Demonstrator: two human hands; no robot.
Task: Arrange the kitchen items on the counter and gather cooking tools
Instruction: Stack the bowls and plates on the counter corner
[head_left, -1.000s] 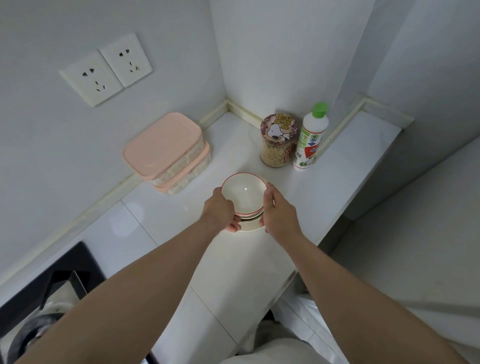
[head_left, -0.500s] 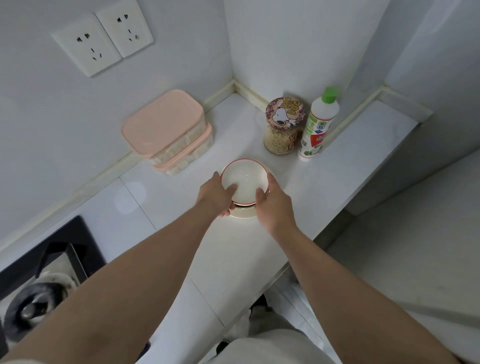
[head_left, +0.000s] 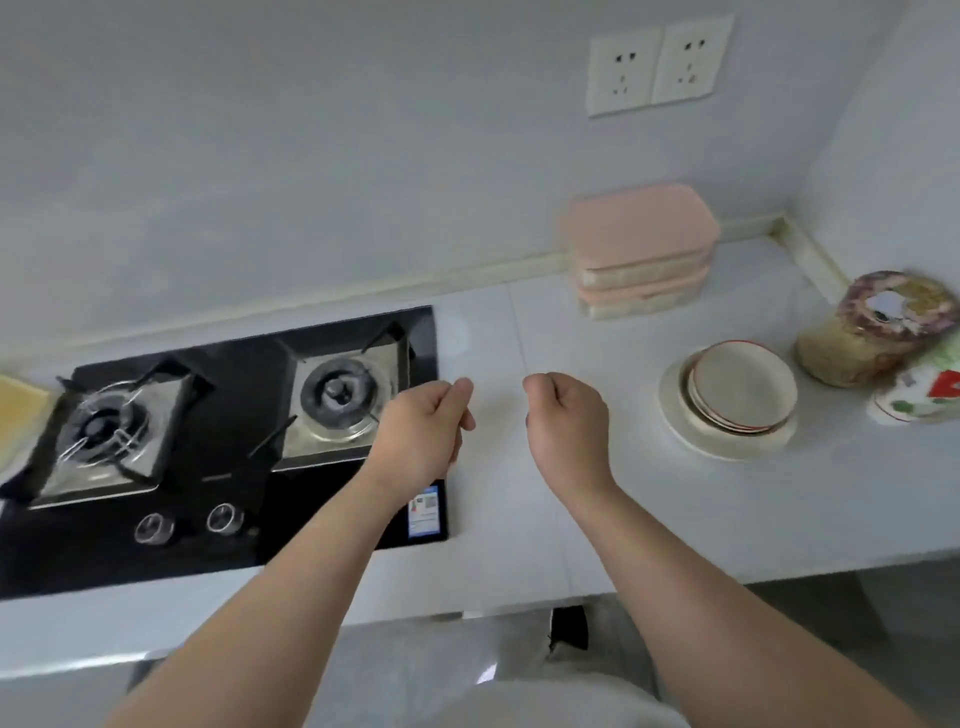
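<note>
Both hands hover empty over the bare white counter (head_left: 675, 499), fingers curled loosely inward and holding nothing: the left hand (head_left: 423, 436) hangs over the right edge of the black gas stove (head_left: 218, 431), and the right hand (head_left: 569, 421) is just beside it, with a small gap between the two. The stack of bowls (head_left: 737, 397) sits on the counter off to the right of the right hand, near but apart from it, resting on a wider pale plate (head_left: 675, 415). The bowls are round, so they have no long axis to speak of; their mouths face upward, leaning a little toward the person in this wide view. They look like glazed ceramic, which I judge to be stiff, fairly heavy as a stack, smooth enough to slip, and liable to chip or break if knocked. The safest hold would likely be two hands on opposite sides of the rim or under the plate, lifting the stack level. Farther right of the bowls stand a lidded jar (head_left: 872, 332) and a blurred bottle (head_left: 919, 395), close together. Beyond the right hand, against the wall, two pink-lidded boxes (head_left: 641, 249) are stacked.
</note>
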